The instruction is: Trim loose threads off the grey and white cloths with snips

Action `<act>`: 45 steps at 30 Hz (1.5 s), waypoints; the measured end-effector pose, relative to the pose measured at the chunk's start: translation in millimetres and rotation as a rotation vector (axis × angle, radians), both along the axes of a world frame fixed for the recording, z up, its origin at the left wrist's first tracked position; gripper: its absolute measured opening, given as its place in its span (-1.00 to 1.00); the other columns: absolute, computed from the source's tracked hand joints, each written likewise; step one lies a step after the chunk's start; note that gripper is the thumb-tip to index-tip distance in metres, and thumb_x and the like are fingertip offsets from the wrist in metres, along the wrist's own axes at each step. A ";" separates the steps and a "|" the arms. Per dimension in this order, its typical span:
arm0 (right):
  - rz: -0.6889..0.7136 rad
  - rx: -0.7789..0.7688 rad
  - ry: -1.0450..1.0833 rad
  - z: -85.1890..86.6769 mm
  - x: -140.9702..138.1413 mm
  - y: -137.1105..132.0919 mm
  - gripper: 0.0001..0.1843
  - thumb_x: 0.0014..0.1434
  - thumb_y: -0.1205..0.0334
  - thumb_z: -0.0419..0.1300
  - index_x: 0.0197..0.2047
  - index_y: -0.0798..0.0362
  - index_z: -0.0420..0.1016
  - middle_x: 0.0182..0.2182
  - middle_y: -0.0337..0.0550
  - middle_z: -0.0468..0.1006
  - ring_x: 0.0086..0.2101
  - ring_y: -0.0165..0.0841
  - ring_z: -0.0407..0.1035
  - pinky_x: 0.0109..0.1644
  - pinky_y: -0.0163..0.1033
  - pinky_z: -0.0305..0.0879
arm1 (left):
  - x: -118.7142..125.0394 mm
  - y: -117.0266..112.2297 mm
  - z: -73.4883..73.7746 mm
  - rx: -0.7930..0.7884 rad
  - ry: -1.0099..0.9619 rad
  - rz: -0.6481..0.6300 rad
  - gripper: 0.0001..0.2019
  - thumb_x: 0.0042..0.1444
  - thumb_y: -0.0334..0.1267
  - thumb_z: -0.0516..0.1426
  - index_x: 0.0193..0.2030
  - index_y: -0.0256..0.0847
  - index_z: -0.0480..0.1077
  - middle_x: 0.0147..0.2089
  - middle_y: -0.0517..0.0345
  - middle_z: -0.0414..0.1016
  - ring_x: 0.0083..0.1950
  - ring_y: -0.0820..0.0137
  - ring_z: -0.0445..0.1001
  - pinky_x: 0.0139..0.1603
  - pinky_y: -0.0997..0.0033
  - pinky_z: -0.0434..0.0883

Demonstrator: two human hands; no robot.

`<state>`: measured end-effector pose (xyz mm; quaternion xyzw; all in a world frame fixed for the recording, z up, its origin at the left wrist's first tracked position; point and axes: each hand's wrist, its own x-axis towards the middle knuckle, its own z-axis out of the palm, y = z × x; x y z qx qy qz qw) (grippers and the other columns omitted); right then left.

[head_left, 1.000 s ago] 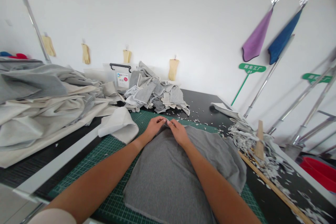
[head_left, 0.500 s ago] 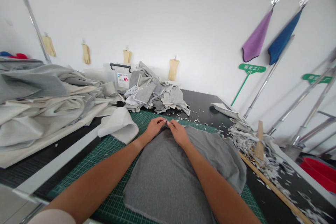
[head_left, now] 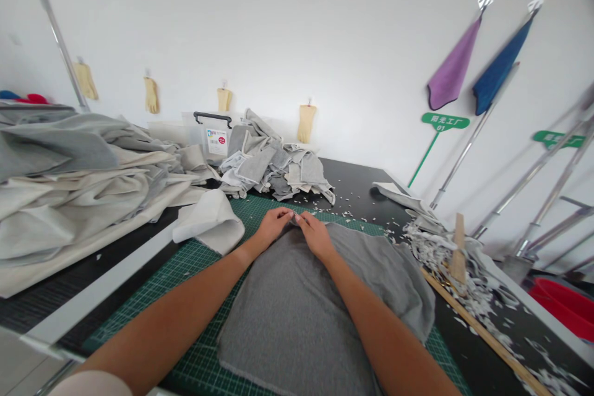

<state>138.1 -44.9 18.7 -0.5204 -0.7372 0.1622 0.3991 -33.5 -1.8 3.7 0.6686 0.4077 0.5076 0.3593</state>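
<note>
Inspection: grey cloth (head_left: 301, 315) pinched at edge

I find it lying flat on the green cutting mat (head_left: 195, 272). My left hand (head_left: 271, 227) and right hand (head_left: 317, 235) meet at the cloth's edge toward the mat's far side, fingertips closed on the fabric. Heaped offcuts (head_left: 273, 164) lie just beyond the mat.

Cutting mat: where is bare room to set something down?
Bare cutting mat lies left of the grey fabric, beside the white cloth piece. Black table behind is speckled with snippets. Crowded: trimmings and wooden ruler at right.
</note>
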 end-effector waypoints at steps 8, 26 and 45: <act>0.017 0.009 0.036 -0.3 -0.1 0.4 -0.61 0.37 -0.09 -0.06 -0.37 -0.04 0.30 -0.48 -0.31 0.36 -0.39 -0.33 0.29 -0.29 -0.31 0.09 | 0.3 4.4 -4.5 0.015 0.008 -0.022 -0.69 0.16 -0.07 0.15 -0.22 -0.27 0.59 -0.21 0.02 0.64 -0.17 0.28 0.55 -0.06 0.33 0.43; -0.010 -0.056 0.237 -3.3 5.7 17.9 -0.60 0.15 -0.15 0.22 -0.21 0.01 0.60 -0.31 -0.23 0.57 -0.40 -0.37 0.32 -0.29 -0.31 0.18 | 0.8 -1.7 1.6 0.024 -0.038 -0.050 -0.71 0.16 -0.09 0.16 -0.20 -0.27 0.58 -0.21 0.03 0.62 -0.18 0.29 0.53 -0.10 0.37 0.40; -0.001 -0.136 0.355 1.5 8.5 15.0 -0.62 0.13 -0.12 0.21 -0.33 0.06 0.55 -0.68 -0.33 0.27 -0.55 -0.41 0.19 -0.48 -0.35 0.04 | 3.2 -1.3 -5.6 0.043 0.053 -0.059 -0.76 0.17 -0.10 0.15 -0.20 -0.23 0.51 -0.34 0.16 0.54 -0.34 0.39 0.45 -0.27 0.45 0.33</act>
